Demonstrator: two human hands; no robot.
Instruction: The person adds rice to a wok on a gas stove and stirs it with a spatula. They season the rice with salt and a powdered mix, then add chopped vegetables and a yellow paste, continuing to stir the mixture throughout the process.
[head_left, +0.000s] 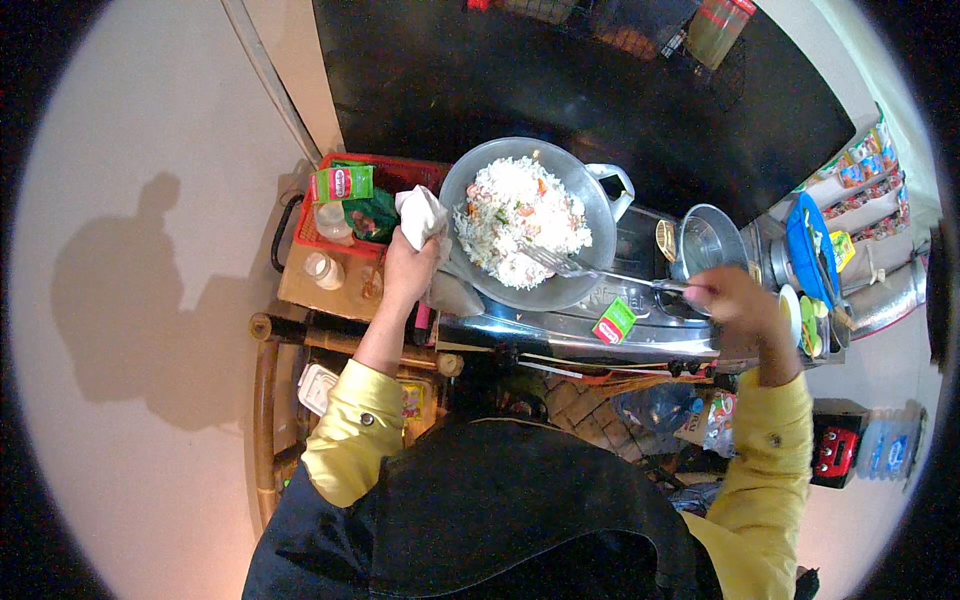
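Observation:
A metal wok (529, 296) rests on the steel gas stove (495, 326), holding white rice (517, 217) mixed with orange, pink and green bits. My left hand (412, 262) grips a white cloth (421, 214) at the wok's left rim; the handle there is hidden. My right hand (731, 300), slightly blurred, is closed around the handle of a metal slotted spatula (555, 262), whose head lies in the rice at the front right of the wok. A green and red seasoning sachet (615, 321) lies on the stove's front edge, between my hands.
Left of the wok, a red plastic basket (307, 225) holds packets and a jar; an open jar of white contents (324, 270) stands before it. A clear bowl (711, 236) sits right of the wok. Farther right are a blue tray (806, 247) and plates of vegetables (810, 326).

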